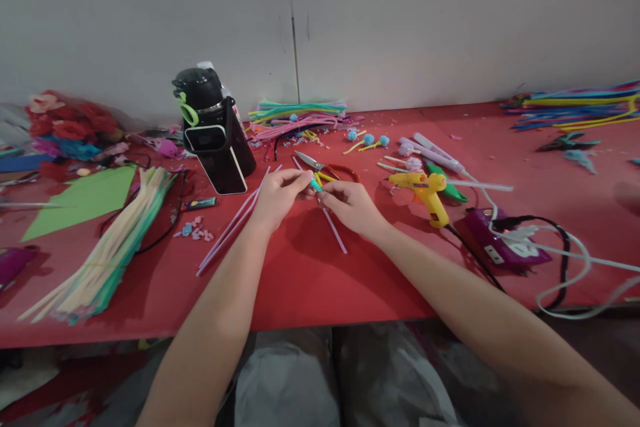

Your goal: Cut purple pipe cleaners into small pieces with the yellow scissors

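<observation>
Between my two hands is a small teal coiled piece (315,184), which looks like wound pipe cleaner. My left hand (280,199) pinches its upper end between thumb and fingers. The fingertips of my right hand (353,205) close on its lower end. Beneath my hands lies a lilac pipe cleaner (336,233), its middle partly hidden. More lilac pipe cleaners (227,233) lie left of my left wrist. Just beyond my fingers rests a metal cutting tool (309,160) with red handles; a yellow part shows beside it.
Right of my hands are a yellow glue gun (427,192) and a purple power strip (483,230) with cables. A black bottle (220,140) stands at back left. Cream and green pipe cleaners (113,247) lie bundled on the left. Small pom-poms (367,139) lie behind.
</observation>
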Tool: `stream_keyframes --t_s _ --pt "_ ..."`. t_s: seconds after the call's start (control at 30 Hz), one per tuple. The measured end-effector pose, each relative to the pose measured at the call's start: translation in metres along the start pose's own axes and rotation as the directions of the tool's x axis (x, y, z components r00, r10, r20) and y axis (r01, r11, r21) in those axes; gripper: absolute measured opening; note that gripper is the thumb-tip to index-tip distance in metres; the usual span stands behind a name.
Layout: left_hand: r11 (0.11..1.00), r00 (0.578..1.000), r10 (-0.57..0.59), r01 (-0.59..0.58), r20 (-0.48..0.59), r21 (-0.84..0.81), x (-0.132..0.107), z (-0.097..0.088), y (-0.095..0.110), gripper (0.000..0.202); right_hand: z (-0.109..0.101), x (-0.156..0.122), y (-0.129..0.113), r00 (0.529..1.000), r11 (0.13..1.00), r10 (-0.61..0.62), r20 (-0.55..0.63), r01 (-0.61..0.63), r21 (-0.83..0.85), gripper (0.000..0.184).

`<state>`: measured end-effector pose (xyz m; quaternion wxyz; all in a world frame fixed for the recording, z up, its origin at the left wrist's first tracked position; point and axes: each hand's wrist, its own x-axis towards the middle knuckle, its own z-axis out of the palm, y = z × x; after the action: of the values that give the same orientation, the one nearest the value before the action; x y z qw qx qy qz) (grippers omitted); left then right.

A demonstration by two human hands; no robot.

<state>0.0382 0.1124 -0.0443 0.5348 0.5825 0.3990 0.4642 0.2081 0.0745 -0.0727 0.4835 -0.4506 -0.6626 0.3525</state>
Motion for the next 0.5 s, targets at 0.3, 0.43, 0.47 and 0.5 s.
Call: stream_keyframes --t_s 0.3,0.43,0.47,0.5 --pt "1.000 0.998 -0.014 0.014 0.053 0.002 -0.0029 -0.0020 0.0033 0.025 -0.0024 -0.0007 -0.0016 1.000 1.000 -0.010 0.030 0.010 -0.004 0.027" --pt "0.999 0.998 -0.013 0.010 0.069 0.041 -0.0034 -0.0036 0.0044 0.027 -0.0022 -0.0016 -0.0025 0.999 1.000 -0.012 0.047 0.013 -0.022 0.028" --pt "0.999 0.997 -0.011 0.008 0.073 0.048 -0.0036 -0.0040 0.0047 0.027 -0.0021 -0.0019 -0.0027 0.999 1.000 -0.010 0.049 0.011 -0.022 0.028" --pt "0.999 0.997 -0.010 0.005 0.079 0.053 -0.0039 -0.0044 0.0049 0.027 -0.0020 -0.0021 -0.0029 0.999 1.000 -0.006 0.050 0.007 -0.020 0.028"
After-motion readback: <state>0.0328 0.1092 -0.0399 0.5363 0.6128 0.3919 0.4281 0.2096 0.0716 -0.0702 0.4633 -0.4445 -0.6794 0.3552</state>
